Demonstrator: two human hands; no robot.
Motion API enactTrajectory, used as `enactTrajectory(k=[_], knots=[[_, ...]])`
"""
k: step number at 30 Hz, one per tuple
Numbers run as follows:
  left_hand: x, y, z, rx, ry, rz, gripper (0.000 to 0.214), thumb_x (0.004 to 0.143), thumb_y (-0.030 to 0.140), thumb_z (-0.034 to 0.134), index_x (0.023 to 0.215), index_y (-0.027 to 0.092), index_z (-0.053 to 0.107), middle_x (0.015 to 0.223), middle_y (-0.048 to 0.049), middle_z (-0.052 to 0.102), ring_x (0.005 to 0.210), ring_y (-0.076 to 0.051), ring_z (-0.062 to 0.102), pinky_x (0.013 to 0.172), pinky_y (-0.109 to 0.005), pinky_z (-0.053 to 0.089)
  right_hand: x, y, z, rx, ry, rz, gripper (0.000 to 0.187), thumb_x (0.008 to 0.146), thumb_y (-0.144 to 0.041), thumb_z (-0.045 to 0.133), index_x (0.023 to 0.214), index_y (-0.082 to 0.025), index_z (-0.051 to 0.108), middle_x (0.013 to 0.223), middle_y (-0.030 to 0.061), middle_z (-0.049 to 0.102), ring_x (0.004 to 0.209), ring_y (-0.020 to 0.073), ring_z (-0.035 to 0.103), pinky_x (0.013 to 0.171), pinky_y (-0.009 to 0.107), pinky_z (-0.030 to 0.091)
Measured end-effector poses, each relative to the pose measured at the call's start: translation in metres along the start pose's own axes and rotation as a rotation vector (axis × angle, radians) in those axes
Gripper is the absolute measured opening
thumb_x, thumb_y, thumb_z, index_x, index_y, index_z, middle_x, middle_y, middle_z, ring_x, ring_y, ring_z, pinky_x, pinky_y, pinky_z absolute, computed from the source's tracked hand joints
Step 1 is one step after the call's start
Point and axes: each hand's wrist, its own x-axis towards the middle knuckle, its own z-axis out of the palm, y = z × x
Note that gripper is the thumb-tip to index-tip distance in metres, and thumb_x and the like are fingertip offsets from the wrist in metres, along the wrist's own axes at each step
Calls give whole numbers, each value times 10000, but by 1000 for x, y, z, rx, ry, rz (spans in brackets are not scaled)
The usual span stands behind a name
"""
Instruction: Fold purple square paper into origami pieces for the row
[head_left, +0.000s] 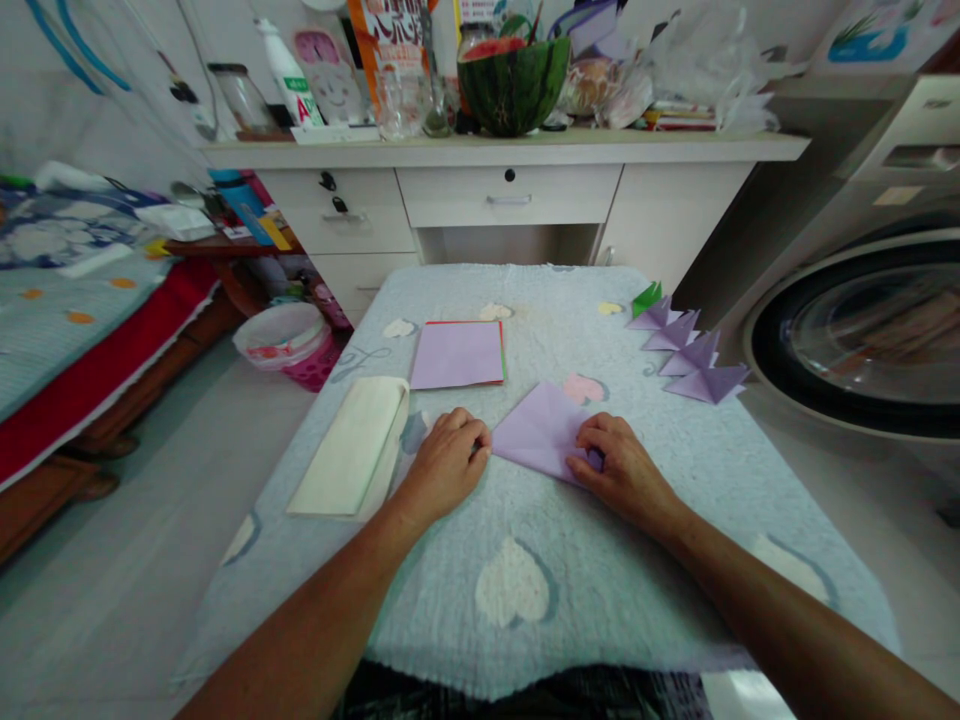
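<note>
A creased sheet of purple origami paper (541,428), partly folded, lies on the cloth-covered table between my hands. At its left corner my left hand (454,452) is closed, thumb against the curled fingers, pinching the tip. My right hand (619,462) grips the right side of the sheet between thumb and fingers, hiding that edge. Behind the sheet sits a stack of square paper (457,355), purple on top with red and green edges showing. To the right stands a row of folded purple paper pieces (694,355) with a green folded piece (646,298) at its far end.
A folded cream-coloured packet (352,445) lies left of my left hand. Beyond the table (517,640), a white counter (510,150) holds a cut watermelon (514,88), jars and bags. A washing machine (862,330) stands at right; a pink waste bin (289,345) and a bed are left.
</note>
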Motion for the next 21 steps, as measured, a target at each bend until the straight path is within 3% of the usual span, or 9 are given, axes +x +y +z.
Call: enactTrajectory(k=[6,10,21], knots=[[-1,-4,-1,-26,-14,6,100,778,131,560,836,202,600,901,-38,552,929,-220,539,855,-376,444,-4,-6,-5,72,-60,-134,179,824,-370,669,815,-209,593,990,80,583,941,249,507,834,425,414],[-1,-5,-1,-47,-20,-19,189,713,105,570,869,209,590,934,-37,555,944,-223,542,862,-380,450,-5,-6,-3,59,-79,-196,168,827,-361,672,846,-207,609,1016,87,581,960,258,502,847,441,401],[-1,-7,-1,-100,-3,-34,51,805,195,622,855,194,612,916,-32,548,918,-208,553,839,-357,448,-2,-2,3,58,-64,-139,86,843,-253,635,894,-185,624,1004,99,600,953,255,510,837,451,420]])
